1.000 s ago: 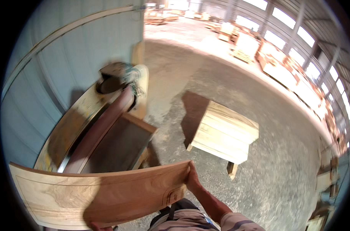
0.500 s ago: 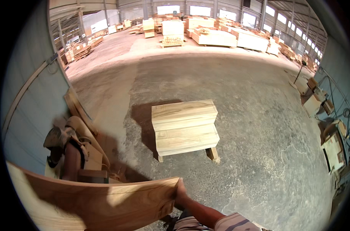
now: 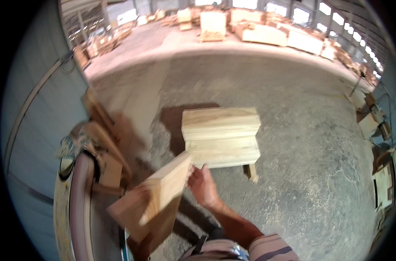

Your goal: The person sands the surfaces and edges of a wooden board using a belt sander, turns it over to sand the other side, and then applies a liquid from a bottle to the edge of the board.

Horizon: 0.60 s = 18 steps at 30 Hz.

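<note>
A pale wooden board is held tilted in the air in front of me, its far end close to the stacked boards. My left hand, dark and partly hidden, grips the board's near lower end. My right hand is at the far right end, its fingertips against or just beside the edge and the thumb standing apart. Motion blurs the fingers a little. Beyond it, similar boards lie stacked in two stepped rows on wooden supports on the floor.
A belt sander with a purplish belt stands close at left, along a blue-grey wall. Wood pieces lean beside it. Equipment and cables line the right wall, including a pale box-like unit. Wood stacks stand far off.
The board has swung from lying across the lower left to pointing away from me, uncovering the sander. My right hand has moved up and forward, its fingers loosening. The view has shifted left.
</note>
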Tool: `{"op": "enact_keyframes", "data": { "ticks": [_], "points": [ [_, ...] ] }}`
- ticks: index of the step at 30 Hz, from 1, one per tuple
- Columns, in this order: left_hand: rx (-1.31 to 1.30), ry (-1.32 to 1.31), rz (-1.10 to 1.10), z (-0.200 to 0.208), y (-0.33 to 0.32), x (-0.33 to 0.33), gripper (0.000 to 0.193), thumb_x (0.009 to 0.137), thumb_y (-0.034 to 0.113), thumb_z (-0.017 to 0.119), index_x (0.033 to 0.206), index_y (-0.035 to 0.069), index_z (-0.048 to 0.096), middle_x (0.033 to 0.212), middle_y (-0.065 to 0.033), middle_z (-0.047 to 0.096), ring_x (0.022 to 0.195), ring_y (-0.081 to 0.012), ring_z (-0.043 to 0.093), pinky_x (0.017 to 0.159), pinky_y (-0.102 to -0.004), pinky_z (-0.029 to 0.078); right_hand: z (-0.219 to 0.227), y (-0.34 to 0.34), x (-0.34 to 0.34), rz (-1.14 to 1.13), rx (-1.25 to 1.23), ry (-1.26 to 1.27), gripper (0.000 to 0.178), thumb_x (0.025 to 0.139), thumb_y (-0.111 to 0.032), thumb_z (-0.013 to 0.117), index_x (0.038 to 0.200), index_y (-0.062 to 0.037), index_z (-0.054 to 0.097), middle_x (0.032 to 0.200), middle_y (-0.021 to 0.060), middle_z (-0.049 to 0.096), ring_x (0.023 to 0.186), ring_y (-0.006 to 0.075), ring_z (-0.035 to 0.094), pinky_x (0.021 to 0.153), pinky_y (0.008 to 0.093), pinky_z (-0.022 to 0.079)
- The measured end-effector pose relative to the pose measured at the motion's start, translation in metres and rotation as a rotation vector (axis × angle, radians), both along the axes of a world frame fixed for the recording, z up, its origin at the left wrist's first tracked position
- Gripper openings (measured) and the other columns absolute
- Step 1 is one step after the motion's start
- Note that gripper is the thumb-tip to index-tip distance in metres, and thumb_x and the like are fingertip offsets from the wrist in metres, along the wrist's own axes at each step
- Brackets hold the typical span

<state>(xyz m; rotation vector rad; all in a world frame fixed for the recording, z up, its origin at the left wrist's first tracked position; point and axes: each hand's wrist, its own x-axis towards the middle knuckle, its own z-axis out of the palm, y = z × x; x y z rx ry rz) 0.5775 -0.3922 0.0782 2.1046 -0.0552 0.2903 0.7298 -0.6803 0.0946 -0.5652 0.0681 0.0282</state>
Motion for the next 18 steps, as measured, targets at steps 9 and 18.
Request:
{"op": "enact_keyframes", "data": {
  "ticks": [9, 18],
  "points": [
    [-0.199, 0.367, 0.046, -0.019, 0.001, 0.0, 0.032, 0.073, 0.006, 0.073, 0.103, -0.002, 0.063, 0.095, -0.0079, 0.066, 0.087, -0.0137, 0.061, 0.075, -0.0299, 0.05, 0.005, 0.018, -0.047, 0.081, -0.178, -0.047, 0.076, 0.092, -0.059, 0.017, 0.128, 0.0055, 0.036, 0.125, 0.0199, 0.047, 0.119, 0.0281, 0.042, 0.103, 0.0399, 0.029],
    [-0.234, 0.377, -0.05, -0.061, 0.01, 0.003, 0.035, 0.074, 0.011, 0.074, 0.105, 0.0, 0.062, 0.093, -0.0071, 0.067, 0.085, -0.013, 0.061, 0.075, -0.0289, 0.049, 0.032, 0.013, -0.064, -0.029, -0.531, 0.064, 0.058, 0.085, -0.041, 0.057, 0.123, 0.0019, 0.047, 0.119, 0.0159, 0.054, 0.113, 0.0258, 0.048, 0.097, 0.0409, 0.036]
  ]
}}
